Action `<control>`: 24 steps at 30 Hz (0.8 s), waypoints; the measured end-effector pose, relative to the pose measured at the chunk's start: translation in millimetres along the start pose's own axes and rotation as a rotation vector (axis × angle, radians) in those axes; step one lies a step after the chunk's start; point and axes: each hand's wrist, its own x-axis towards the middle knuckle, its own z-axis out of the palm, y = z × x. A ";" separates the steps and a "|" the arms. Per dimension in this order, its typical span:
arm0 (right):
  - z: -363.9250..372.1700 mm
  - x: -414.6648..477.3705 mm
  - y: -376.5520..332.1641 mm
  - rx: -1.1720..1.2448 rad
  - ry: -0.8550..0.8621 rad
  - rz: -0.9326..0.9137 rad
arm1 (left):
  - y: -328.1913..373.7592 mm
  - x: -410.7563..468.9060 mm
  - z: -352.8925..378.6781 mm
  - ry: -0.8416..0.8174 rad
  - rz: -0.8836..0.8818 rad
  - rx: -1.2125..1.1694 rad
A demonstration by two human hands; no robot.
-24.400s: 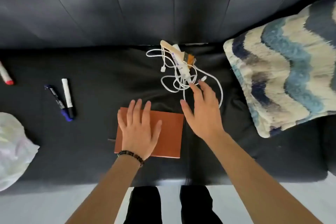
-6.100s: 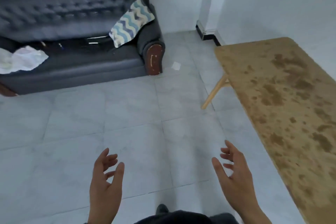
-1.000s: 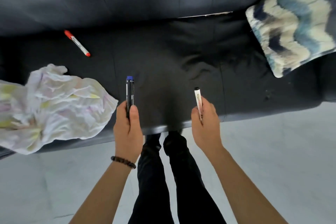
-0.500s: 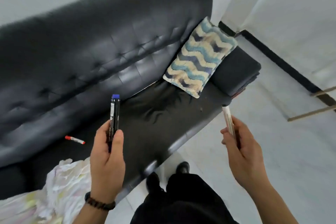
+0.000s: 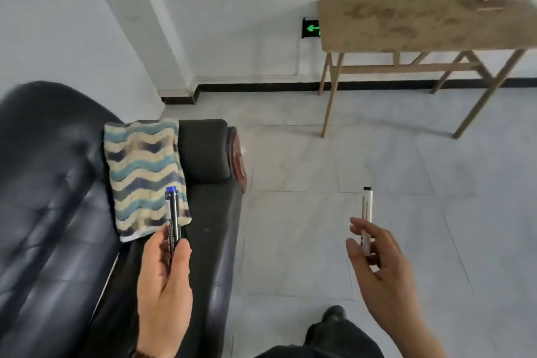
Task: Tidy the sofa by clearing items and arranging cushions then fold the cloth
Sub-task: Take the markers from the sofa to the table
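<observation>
My left hand [image 5: 164,279] grips a black marker with a blue cap [image 5: 173,213], held upright in front of the sofa's right end. My right hand [image 5: 377,266] holds a white marker with a black cap [image 5: 366,213], also upright, over the floor tiles. The black leather sofa [image 5: 52,212] fills the left side. A cushion with blue and cream wavy stripes [image 5: 142,174] leans against the backrest beside the armrest [image 5: 203,151]. The crumpled cloth and the red marker are out of view.
A wooden table with a mottled brown top [image 5: 418,23] stands at the far right against the white wall. A green arrow sign [image 5: 310,28] glows low on the wall. Grey floor tiles [image 5: 334,154] lie between sofa and table. My dark-trousered leg [image 5: 328,340] shows at the bottom.
My view has swung to the right, away from the sofa seat toward the table. Both hands still hold their markers upright. The cloth and red marker have left the view.
</observation>
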 end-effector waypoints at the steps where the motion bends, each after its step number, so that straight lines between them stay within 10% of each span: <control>1: -18.1 15.7 9.8 0.008 0.012 0.023 | 6.1 6.1 29.1 -0.020 0.001 0.018; 24: -334.3 463.1 161.5 -0.033 0.356 0.278 | 127.9 161.9 678.1 -0.579 0.111 0.116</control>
